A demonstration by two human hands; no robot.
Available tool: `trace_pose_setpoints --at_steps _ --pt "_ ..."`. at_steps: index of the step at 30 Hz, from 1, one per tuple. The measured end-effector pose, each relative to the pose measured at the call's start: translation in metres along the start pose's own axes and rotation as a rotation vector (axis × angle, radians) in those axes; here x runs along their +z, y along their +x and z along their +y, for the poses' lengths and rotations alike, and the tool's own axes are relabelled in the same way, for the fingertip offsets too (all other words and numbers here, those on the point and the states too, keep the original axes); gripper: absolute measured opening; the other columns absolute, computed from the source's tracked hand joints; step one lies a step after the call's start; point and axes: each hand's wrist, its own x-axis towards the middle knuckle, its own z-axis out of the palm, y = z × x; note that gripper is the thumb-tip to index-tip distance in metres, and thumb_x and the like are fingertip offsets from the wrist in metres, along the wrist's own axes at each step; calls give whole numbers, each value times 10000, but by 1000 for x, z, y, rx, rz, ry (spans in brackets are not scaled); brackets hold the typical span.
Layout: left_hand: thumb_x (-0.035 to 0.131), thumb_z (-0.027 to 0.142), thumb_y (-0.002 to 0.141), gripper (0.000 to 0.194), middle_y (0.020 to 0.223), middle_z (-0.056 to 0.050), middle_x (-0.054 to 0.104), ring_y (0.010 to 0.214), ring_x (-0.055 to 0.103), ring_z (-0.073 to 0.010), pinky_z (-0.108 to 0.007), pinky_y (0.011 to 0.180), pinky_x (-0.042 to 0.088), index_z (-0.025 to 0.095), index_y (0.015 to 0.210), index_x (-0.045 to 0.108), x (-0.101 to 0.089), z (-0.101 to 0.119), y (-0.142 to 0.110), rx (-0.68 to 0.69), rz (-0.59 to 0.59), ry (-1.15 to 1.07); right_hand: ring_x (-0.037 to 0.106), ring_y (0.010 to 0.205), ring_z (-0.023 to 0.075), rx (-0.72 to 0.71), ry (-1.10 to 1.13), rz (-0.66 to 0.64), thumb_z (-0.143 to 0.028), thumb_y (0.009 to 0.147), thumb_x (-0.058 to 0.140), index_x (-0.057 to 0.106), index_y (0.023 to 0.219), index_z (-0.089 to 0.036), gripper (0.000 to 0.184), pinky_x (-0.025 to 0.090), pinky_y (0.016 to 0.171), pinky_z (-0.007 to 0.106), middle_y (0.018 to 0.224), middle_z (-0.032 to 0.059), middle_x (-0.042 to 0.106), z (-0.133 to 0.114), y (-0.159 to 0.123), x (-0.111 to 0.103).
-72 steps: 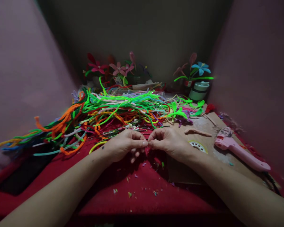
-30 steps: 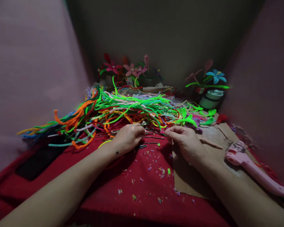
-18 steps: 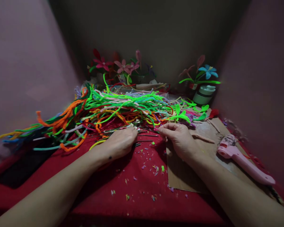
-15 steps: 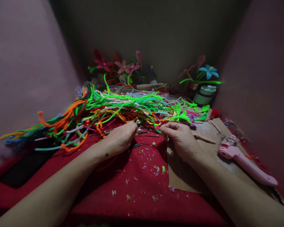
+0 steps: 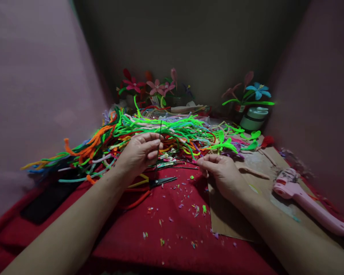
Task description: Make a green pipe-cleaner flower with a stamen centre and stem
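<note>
My left hand point(image 5: 145, 151) is closed in a pinch around a thin dark wire point(image 5: 161, 128), which stands nearly upright above and below the fingers. To its right, my right hand point(image 5: 219, 168) pinches a small pink piece point(image 5: 195, 162) at the fingertips; most of it is hidden. Below my left hand lies a pair of scissors point(image 5: 163, 181) with dark blades and red and yellow handles. Pale-tipped thin wires point(image 5: 169, 160) lie between the hands. Behind them spreads a heap of pipe cleaners point(image 5: 163, 124), mostly bright green, with orange, white and red ones.
A cardboard sheet point(image 5: 226, 219) lies at right with a pink glue gun point(image 5: 309, 200) on it. Green pipe cleaner leaves point(image 5: 223, 142) rest near its far edge. A dark phone point(image 5: 47, 200) lies left. Fuzzy flowers point(image 5: 156, 88) and a pale green jar point(image 5: 253, 118) stand behind.
My left hand has risen from the thin wires and now holds one dark wire upright. The scissors have come into clearer sight. The right hand keeps its pinch; the whole view has shifted slightly.
</note>
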Motion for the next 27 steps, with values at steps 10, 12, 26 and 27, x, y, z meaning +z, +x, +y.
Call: trace_pose_setpoints --at_steps 10,12,26,27 --pt "557 302 792 148 604 22 522 560 469 -79 -162 526 371 166 773 614 27 6 -28 97 -227 691 376 466 82 -16 -86 -111 -278 707 603 525 540 -158 219 280 478 253 491 -27 466 -2 -3 -1" --pt "519 277 811 152 669 5 558 636 498 -104 -182 610 399 169 766 615 32 5 -35 176 -284 829 380 465 81 1 -80 -134 -270 701 601 534 551 -156 200 286 475 247 493 -28 470 -3 -4 0" --pt "531 320 803 360 749 -14 658 618 542 -134 -203 579 351 222 1143 596 38 -4 -38 252 -305 1196 387 451 71 120 -41 -208 -246 651 635 597 597 -142 124 281 472 230 483 -42 495 -11 -13 9" --pt "524 307 808 333 780 -25 668 642 554 -138 -204 591 355 214 1113 617 38 -5 -37 243 -332 1211 386 451 71 125 -42 -223 -241 651 632 599 596 -141 119 280 473 231 480 -43 494 -11 -13 9"
